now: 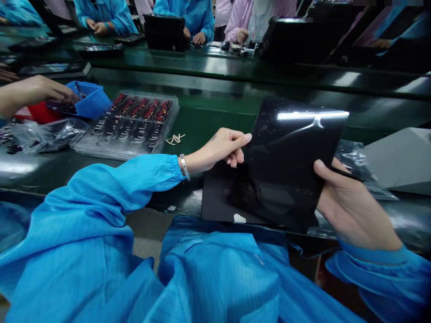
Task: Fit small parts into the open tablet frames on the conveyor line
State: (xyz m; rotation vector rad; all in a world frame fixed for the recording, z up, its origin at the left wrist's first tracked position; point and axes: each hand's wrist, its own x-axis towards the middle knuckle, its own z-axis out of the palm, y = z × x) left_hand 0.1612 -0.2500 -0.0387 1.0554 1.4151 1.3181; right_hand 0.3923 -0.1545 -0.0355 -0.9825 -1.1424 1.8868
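A glossy black screen panel [292, 157] is tilted up in front of me, with a bright light streak reflected near its top edge. My right hand [353, 204] is closed on its right edge, thumb on the glossy face and the other fingers mostly hidden behind. A slim dark thing shows beside those fingers; I cannot make out what it is. At the panel's left edge, my left hand [224, 148] is closed, thumb and forefinger pinched at the border. Beneath the panel lies a flat dark board [215, 195] with a small white patch on its front edge.
Left of centre are stacked clear trays [126, 125] of small red and black parts. Thin pale strips [175, 139] lie beside them. A neighbour's hand [40, 92] reaches into a blue bin [92, 99]. Clear bags [360, 166] and a grey box [400, 159] stand right.
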